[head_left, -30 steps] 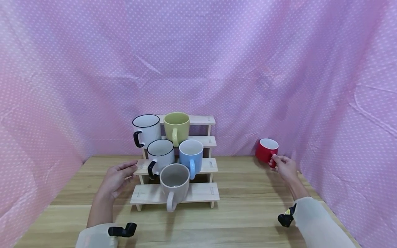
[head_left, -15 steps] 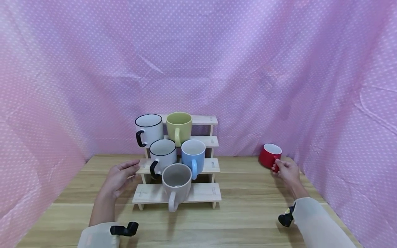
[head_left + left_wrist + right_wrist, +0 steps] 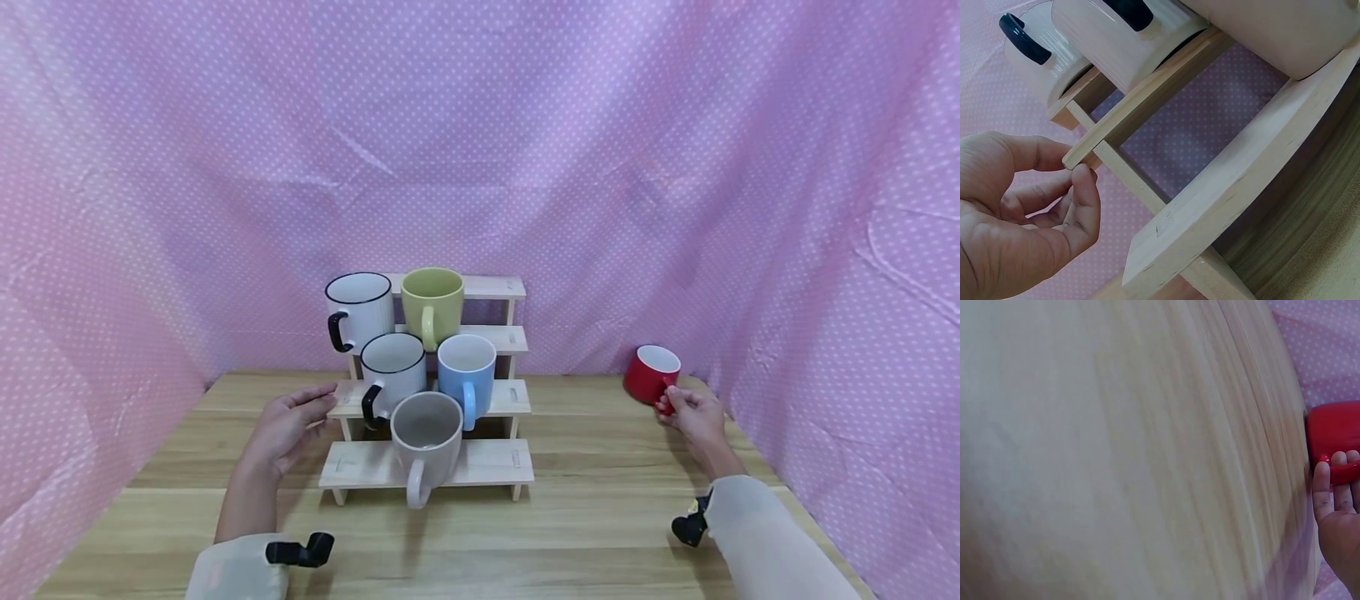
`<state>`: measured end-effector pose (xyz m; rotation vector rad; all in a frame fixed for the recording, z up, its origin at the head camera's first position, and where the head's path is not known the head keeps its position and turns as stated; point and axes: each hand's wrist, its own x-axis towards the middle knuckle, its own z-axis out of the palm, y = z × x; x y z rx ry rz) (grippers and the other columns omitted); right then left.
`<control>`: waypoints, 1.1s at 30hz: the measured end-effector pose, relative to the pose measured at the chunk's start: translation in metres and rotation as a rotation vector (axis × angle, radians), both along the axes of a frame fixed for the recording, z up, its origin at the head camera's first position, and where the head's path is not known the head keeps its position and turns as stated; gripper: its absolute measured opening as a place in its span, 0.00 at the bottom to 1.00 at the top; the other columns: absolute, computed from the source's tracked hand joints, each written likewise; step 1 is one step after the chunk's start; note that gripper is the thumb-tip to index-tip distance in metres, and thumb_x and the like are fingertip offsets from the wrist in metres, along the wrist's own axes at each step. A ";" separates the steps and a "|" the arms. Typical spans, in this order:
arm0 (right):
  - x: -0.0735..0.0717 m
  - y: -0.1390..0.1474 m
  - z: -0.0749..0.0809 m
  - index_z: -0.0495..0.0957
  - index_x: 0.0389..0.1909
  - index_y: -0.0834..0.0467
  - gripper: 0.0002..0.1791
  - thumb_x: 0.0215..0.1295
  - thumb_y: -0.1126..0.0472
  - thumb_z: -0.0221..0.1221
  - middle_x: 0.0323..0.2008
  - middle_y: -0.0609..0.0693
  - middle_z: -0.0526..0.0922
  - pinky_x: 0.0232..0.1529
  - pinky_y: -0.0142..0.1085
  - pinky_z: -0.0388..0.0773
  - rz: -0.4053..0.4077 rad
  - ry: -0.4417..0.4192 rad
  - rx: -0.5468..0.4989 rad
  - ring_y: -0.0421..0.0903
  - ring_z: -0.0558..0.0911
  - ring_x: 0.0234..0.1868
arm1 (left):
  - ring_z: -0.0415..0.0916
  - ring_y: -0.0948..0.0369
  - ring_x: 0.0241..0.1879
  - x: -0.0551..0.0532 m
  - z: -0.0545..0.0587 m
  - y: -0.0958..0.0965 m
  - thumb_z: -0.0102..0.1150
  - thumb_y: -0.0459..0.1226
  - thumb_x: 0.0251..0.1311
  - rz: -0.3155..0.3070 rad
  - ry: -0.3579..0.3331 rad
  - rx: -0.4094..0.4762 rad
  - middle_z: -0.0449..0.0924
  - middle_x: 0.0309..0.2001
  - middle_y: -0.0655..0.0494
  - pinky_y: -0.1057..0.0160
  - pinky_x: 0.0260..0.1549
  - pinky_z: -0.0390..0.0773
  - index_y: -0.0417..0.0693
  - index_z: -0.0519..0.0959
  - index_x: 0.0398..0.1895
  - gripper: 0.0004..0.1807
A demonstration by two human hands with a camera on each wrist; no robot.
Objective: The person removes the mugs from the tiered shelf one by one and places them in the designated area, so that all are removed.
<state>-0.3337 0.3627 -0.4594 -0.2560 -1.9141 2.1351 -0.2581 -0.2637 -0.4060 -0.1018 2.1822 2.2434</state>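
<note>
My left hand [image 3: 285, 429] is at the left end of the stepped wooden rack [image 3: 491, 465]. In the left wrist view its thumb and index finger pinch the end of one shelf board [image 3: 1124, 125]. Far off to the right, my right hand [image 3: 697, 421] holds a red mug [image 3: 645, 379] with a white inside by its handle, fingers curled at the handle in the right wrist view. The mug is upright at the back right of the tabletop. Only part of the mug and hand shows in the right wrist view.
On the rack stand two white mugs [image 3: 372, 321] with black rims, a green mug [image 3: 442, 312], a light blue mug [image 3: 456, 379] and a grey-beige mug [image 3: 438, 458], handles forward. Pink dotted cloth [image 3: 600, 208] hangs behind and beside the wooden table [image 3: 592, 508].
Over the last second the red mug and right hand have come slightly down and right in the head view. The left hand keeps its place at the rack.
</note>
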 end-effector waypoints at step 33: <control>-0.005 -0.004 0.062 0.79 0.55 0.70 0.24 0.73 0.52 0.62 0.30 0.37 0.82 0.33 0.23 0.80 -0.159 0.008 0.536 0.28 0.79 0.29 | 0.77 0.66 0.44 0.000 0.000 0.001 0.58 0.33 0.74 -0.010 -0.017 0.045 0.76 0.49 0.58 0.69 0.43 0.82 0.28 0.64 0.72 0.29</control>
